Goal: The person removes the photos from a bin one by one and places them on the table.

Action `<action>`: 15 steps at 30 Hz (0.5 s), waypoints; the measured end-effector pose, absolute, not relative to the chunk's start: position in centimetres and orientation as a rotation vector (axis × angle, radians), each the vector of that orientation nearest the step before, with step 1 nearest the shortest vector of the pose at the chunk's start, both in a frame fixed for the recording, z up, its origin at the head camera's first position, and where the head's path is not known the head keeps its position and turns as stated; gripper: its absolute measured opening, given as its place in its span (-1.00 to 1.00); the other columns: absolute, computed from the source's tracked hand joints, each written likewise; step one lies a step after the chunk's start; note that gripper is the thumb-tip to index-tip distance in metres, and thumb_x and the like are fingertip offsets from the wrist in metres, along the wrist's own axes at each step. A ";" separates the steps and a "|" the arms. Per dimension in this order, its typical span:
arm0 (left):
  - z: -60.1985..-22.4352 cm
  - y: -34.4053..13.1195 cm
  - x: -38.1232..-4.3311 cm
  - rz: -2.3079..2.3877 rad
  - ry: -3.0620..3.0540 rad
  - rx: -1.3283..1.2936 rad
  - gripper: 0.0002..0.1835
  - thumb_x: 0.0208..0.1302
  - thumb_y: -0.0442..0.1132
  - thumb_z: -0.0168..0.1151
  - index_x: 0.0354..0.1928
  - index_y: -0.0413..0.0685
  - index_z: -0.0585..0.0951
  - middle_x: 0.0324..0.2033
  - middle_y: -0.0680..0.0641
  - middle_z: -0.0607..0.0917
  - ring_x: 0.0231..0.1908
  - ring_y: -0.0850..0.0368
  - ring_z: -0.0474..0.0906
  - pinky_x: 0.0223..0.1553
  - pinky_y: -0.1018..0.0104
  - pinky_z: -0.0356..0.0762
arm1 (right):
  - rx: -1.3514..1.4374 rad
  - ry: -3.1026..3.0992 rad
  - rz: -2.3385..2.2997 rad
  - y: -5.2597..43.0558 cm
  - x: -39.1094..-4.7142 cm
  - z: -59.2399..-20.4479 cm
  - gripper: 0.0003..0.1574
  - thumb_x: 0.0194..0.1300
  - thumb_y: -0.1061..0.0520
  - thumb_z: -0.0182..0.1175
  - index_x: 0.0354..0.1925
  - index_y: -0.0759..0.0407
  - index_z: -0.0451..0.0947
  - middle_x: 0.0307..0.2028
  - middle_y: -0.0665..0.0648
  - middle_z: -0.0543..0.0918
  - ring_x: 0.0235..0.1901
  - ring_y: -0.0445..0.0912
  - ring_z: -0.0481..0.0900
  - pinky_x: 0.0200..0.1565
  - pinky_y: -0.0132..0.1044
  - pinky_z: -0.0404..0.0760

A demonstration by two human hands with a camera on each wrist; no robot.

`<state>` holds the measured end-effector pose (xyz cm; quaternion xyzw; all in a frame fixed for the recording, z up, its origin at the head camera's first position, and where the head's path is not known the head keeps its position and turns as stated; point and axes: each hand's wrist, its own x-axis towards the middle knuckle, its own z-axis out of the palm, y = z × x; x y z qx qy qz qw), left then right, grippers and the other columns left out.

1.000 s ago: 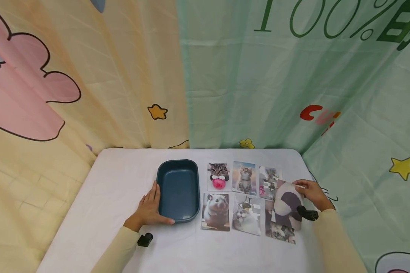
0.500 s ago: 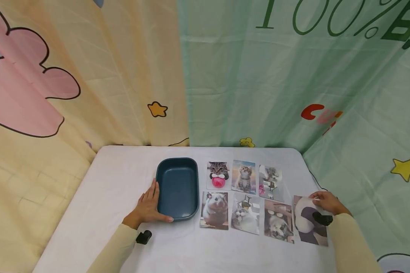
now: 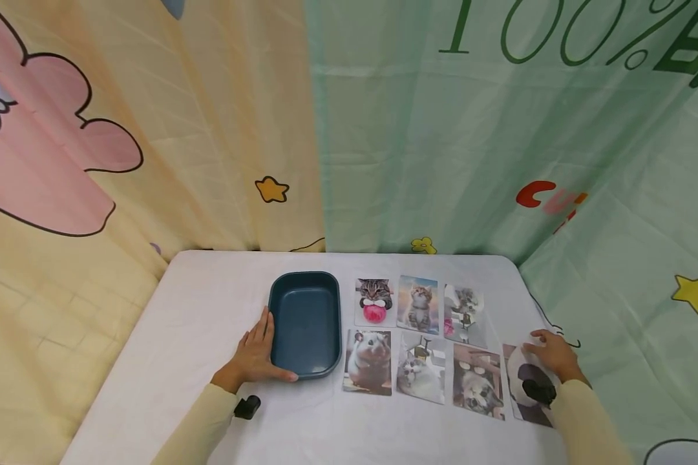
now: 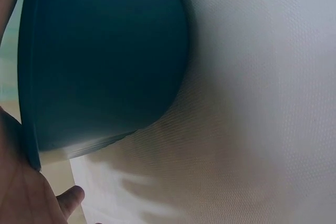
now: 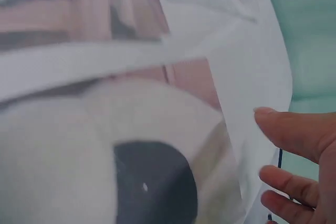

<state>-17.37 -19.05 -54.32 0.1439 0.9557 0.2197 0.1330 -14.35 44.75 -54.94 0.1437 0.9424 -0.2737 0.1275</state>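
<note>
In the head view, my left hand [image 3: 256,354] lies against the left side of a dark blue rectangular tray [image 3: 305,326], fingers extended along its rim and thumb at the near corner. The left wrist view shows the palm at the tray's rim [image 4: 30,103]. My right hand [image 3: 558,358] hovers by the upper right of a panda photo card [image 3: 519,371]. Thumb and fingers stand apart from that card in the right wrist view, holding nothing. The panda card lies flat at the right end of the near row, its lower right partly hidden by the wrist camera and sleeve.
The far row holds a cat card with a pink ball [image 3: 375,302], a kitten card [image 3: 418,305] and a grey cat card [image 3: 464,315]. Nearer lie a hamster card [image 3: 368,361], a white cat card [image 3: 421,368] and another cat card [image 3: 478,382]. Curtains surround the white table [image 3: 209,290].
My right hand carried the panda card rightward from above the near cat card, laid it at the row's end and let go. My left hand stayed at the tray.
</note>
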 end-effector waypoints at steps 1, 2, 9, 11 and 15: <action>-54.3 -19.0 -17.4 0.633 2.770 0.415 0.64 -0.45 0.45 0.50 0.45 -0.42 -0.23 0.48 -0.29 -0.34 0.42 -0.36 -0.13 0.30 -0.36 -0.10 | 0.400 2.782 -0.770 44.4 -14.4 -54.9 -0.26 0.35 -0.04 0.13 0.19 0.55 0.26 0.14 0.66 0.29 0.10 0.52 0.27 0.03 0.43 0.27; -54.3 -18.9 -17.4 0.625 2.770 0.412 0.64 -0.44 0.45 0.50 0.46 -0.42 -0.24 0.48 -0.29 -0.35 0.42 -0.35 -0.14 0.31 -0.35 -0.11 | 0.377 2.823 -0.746 43.9 -14.4 -54.9 -0.27 0.35 -0.04 0.13 0.18 0.54 0.27 0.14 0.66 0.30 0.10 0.53 0.27 0.01 0.45 0.25; -54.1 -18.8 -17.7 0.618 2.786 0.427 0.62 -0.44 0.41 0.52 0.45 -0.44 -0.21 0.48 -0.33 -0.30 0.44 -0.32 -0.17 0.33 -0.33 -0.16 | 0.252 2.957 -0.788 39.6 -15.5 -54.6 -0.29 0.35 -0.06 0.13 0.20 0.48 0.30 0.13 0.64 0.33 0.10 0.52 0.27 -0.05 0.48 0.16; -54.2 -18.7 -17.8 0.608 2.809 0.438 0.61 -0.44 0.41 0.53 0.45 -0.44 -0.17 0.47 -0.35 -0.26 0.43 -0.34 -0.15 0.33 -0.34 -0.18 | 0.209 2.966 -0.815 38.0 -16.0 -54.2 -0.28 0.35 -0.07 0.15 0.22 0.45 0.30 0.17 0.60 0.32 0.14 0.48 0.26 -0.03 0.45 0.15; -54.3 -18.5 -18.0 0.619 2.855 0.446 0.54 -0.35 0.42 0.47 0.46 -0.40 -0.14 0.47 -0.33 -0.24 0.41 -0.36 -0.14 0.29 -0.40 -0.27 | 0.098 2.972 -0.838 34.2 -17.7 -53.0 -0.24 0.33 -0.08 0.19 0.26 0.42 0.29 0.26 0.55 0.26 0.25 0.44 0.16 0.04 0.43 0.12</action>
